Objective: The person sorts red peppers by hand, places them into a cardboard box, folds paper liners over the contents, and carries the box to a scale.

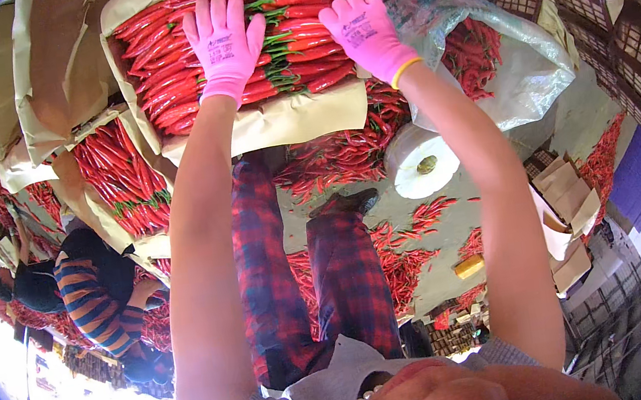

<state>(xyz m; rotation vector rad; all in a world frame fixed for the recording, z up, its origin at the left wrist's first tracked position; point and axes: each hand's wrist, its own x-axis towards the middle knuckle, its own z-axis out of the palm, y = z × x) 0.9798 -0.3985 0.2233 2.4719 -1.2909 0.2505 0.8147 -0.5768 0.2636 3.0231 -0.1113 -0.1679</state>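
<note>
A paper-lined box (278,123) in front of me is packed with rows of long red chili peppers (165,66), their green stems meeting along the middle. Both my hands wear pink gloves with printed marks. My left hand (223,47) lies flat on the peppers left of the stem line, fingers stretched out and thumb apart. At the box's right edge is my right hand (367,32), its fingers curled in and the thumb toward the peppers. Whatever those fingers hold, if anything, is hidden. A yellow band circles my right wrist.
To the left stands another paper-lined box of chilies (120,174), and beyond it a person in a striped top (95,298) bends low. On the right are a clear plastic bag (535,79) of chilies and a white roll (423,169). Loose chilies (407,273) lie on the floor.
</note>
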